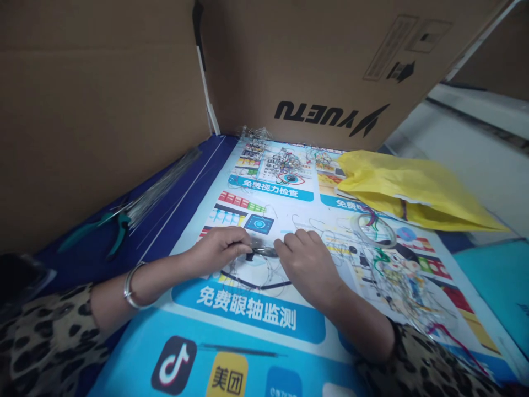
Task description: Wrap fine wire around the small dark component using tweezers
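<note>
Centred over the printed sheet, my left hand [221, 249] pinches one end of a short, dark, shiny strip [264, 250], whose kind I cannot make out. The other end is gripped by my closed right hand [308, 264], its fingers curled in. Below the strip, thin wire loops [258, 284] hang or lie on the sheet; I cannot tell which. More tangled wires [405, 286] spread to the right, partly coloured green and red. In front of me lies a thin dark rod-like piece [242, 349].
Teal-handled pliers [119, 234] and a bundle of straight wires [163, 187] lie at left. Wire tangles [285, 160] sit at the back. At right are a clear tape roll [375, 230] and a yellow bag [413, 187]. Cardboard walls [314, 66] enclose the back and left.
</note>
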Demonstrator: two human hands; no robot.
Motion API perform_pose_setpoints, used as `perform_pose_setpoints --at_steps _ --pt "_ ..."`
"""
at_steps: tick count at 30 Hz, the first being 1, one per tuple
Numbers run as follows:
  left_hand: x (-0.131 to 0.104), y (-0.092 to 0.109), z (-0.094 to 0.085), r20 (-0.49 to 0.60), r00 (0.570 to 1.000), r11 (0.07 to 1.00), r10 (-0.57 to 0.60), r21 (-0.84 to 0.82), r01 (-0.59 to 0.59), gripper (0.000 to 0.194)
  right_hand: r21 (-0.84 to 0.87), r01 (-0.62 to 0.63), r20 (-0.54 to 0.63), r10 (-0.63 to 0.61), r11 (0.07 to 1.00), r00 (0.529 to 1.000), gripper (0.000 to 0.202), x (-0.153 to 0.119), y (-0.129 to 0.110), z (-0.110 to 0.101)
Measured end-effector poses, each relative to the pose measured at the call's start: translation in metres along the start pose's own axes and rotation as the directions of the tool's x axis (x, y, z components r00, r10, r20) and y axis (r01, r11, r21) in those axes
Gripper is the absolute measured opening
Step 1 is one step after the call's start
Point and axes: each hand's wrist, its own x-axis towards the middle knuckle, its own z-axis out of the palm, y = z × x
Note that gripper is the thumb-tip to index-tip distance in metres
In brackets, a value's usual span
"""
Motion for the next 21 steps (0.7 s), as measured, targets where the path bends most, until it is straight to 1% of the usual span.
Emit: perform_pose_setpoints --at_steps 5,11,21 --pt "-0.0003 -0.0015 0.0006 -0.008 1.0 1.0 0.024 -0.015 -0.024 0.013 0.005 0.024 0.003 -0.024 1.0 1.0 0.012 0.0017 0.0009 -0.0005" --pt "-0.0009 0.0027 0.0001 -0.032 0.998 0.999 0.047 0.023 -0.046 0.012 -0.018 0.039 -0.001 -0.039 0.999 0.999 0.013 0.0017 -0.0014 -0.0034" --pt "-0.002 0.0017 0.0008 -0.005 0.985 0.979 0.17 0.119 -0.169 0.014 -0.02 0.079 -0.011 -0.08 0.997 0.997 0.013 0.0013 -0.003 -0.0041"
